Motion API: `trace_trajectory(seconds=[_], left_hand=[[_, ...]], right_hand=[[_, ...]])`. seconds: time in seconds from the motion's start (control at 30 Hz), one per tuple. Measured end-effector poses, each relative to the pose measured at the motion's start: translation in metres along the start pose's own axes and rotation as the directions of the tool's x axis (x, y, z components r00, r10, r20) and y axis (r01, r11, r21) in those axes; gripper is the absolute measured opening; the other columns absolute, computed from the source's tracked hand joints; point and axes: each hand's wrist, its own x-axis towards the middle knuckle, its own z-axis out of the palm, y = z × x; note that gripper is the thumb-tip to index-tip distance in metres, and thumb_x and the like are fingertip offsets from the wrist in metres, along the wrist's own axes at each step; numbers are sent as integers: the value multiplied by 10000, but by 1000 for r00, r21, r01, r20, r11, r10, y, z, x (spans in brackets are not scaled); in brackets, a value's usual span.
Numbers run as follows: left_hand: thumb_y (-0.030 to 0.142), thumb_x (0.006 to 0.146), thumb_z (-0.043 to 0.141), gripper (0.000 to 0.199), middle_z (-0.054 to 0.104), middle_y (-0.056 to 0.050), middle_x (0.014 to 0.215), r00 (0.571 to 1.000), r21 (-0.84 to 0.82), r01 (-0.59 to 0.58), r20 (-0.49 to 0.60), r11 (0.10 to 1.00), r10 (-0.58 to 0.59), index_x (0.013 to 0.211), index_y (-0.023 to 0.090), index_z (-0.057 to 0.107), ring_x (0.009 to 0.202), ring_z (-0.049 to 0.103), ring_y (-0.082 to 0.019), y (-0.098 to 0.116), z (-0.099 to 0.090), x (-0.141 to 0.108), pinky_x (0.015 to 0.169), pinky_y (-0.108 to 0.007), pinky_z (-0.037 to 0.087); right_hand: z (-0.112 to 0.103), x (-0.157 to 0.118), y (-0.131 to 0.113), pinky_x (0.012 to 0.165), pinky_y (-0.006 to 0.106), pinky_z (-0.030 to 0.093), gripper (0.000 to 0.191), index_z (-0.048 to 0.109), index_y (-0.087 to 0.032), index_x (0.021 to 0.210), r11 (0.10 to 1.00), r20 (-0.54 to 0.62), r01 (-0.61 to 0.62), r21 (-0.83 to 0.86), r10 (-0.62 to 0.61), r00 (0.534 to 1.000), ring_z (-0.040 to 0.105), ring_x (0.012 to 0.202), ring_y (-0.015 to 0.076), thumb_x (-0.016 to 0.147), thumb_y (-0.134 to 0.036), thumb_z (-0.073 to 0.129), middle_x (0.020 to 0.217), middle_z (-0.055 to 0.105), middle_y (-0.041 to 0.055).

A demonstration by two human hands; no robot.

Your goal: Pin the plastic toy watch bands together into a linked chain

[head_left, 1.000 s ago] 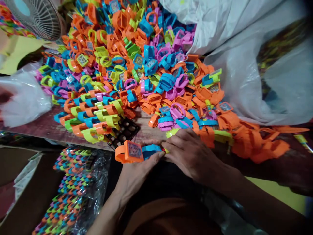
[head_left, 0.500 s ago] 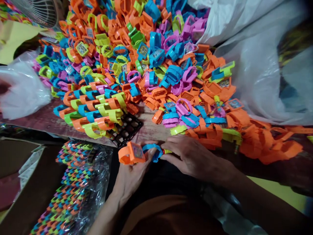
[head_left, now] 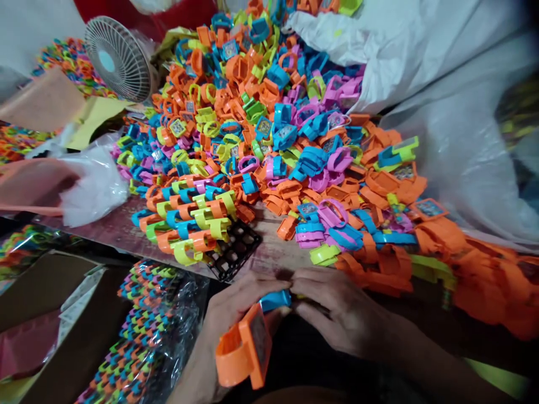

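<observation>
My left hand is closed around a blue toy watch, holding it low in front of the table edge. An orange toy watch with a square printed face hangs at the same hand, tilted toward me. My right hand meets the blue watch from the right, its fingers pinched on a small yellow piece that is mostly hidden. Just beyond both hands, a black grid tray carries rows of coloured toy watches on its left part.
A large heap of loose toy watches covers the table. Orange ones spill over the right edge. White plastic sacks stand at right, a fan at back left. Below left, filled trays lie by clear plastic and an open cardboard box.
The view has tilted up, showing more of the fan. My left fingers have closed over the blue watch, and the orange watch has swung downward. My right hand has drawn close to the left.
</observation>
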Motion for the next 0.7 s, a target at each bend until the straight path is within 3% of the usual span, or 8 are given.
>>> trace_trajectory(seconds=[0.13, 0.2, 0.27, 0.37, 0.43, 0.57, 0.7], left_hand=[[225, 799, 708, 470, 695, -95, 1155, 998, 127, -56, 36, 990, 52, 1260, 245, 622, 1013, 667, -222, 1, -7, -1, 868, -289, 537], [304, 804, 707, 540, 658, -99, 1232, 999, 190, -9, -51, 982, 19, 1320, 241, 561, 1058, 651, -229, 5, -9, -3, 885, -302, 537], [363, 806, 702, 536, 656, -79, 1241, 985, 241, 81, -169, 967, -40, 1311, 256, 560, 1037, 662, -228, 9, -12, -4, 854, -304, 554], [398, 841, 656, 407, 690, -41, 1181, 930, 264, 225, -346, 938, -125, 1225, 269, 620, 1018, 676, -236, 8, -21, -4, 843, -328, 572], [376, 892, 585, 341, 673, -32, 1219, 899, 287, 238, -426, 928, -99, 1213, 270, 627, 1106, 642, -244, 3, -29, -1, 921, -360, 550], [274, 925, 501, 414, 524, 9, 1425, 917, 446, 100, -388, 890, 91, 1337, 309, 527, 1285, 516, -206, -4, -41, 6, 1065, -337, 450], [210, 909, 471, 516, 477, 8, 1465, 954, 457, 69, -290, 887, 75, 1418, 286, 435, 1307, 492, -174, -8, -43, 1, 1089, -288, 416]], right_hand=[[8, 11, 1, 835, 270, 487, 191, 615, -193, 1025, 998, 74, -31, 56, 27, 997, 616, 911, 179, 888, -95, 525, 979, 648, 58], [11, 19, 3, 885, 277, 485, 231, 606, -195, 1077, 995, 39, -7, 98, 3, 999, 612, 980, 184, 894, -90, 513, 1046, 646, 66], [13, 28, 6, 908, 287, 481, 209, 607, -193, 1092, 993, -71, -4, 120, 13, 997, 609, 1016, 192, 915, -133, 514, 1063, 651, 71], [18, 45, 11, 800, 294, 505, 137, 638, -175, 978, 979, -237, -169, 111, 191, 952, 642, 859, 201, 936, -252, 532, 895, 678, 66], [21, 58, 12, 727, 291, 501, 151, 646, -166, 925, 954, -279, -279, 106, 298, 913, 638, 764, 195, 925, -280, 547, 822, 679, 58], [27, 84, 13, 659, 274, 486, 117, 660, -153, 924, 919, -262, -373, 132, 395, 881, 641, 712, 186, 876, -226, 582, 801, 693, 49], [37, 101, 20, 746, 285, 510, 91, 664, -154, 894, 932, -332, -328, 154, 362, 871, 656, 767, 186, 853, -202, 599, 809, 695, 49]])
